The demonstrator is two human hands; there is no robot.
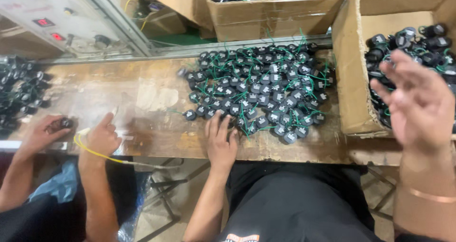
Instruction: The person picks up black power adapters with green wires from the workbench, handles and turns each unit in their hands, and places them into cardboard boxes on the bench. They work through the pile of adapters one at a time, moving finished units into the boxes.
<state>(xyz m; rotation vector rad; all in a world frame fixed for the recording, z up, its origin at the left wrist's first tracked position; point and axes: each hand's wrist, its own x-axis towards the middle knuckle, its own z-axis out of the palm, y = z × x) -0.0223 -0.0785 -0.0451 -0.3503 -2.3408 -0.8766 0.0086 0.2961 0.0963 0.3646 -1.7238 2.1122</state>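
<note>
A big pile of small black round parts with green wires (259,88) lies on the worn wooden bench (156,128). My left hand (221,140) rests palm down at the pile's near edge, fingers spread, touching the nearest parts. My right hand (418,102) hovers open in the air, blurred, in front of a cardboard box (349,95) at the right that holds more of the same black parts (413,45). Nothing is held in either hand.
A co-worker's two hands are at the left: one (102,137) with a yellow wire, the other (42,130) on a black part. More black parts (19,88) lie at the far left. Another box of parts (275,9) stands behind the bench.
</note>
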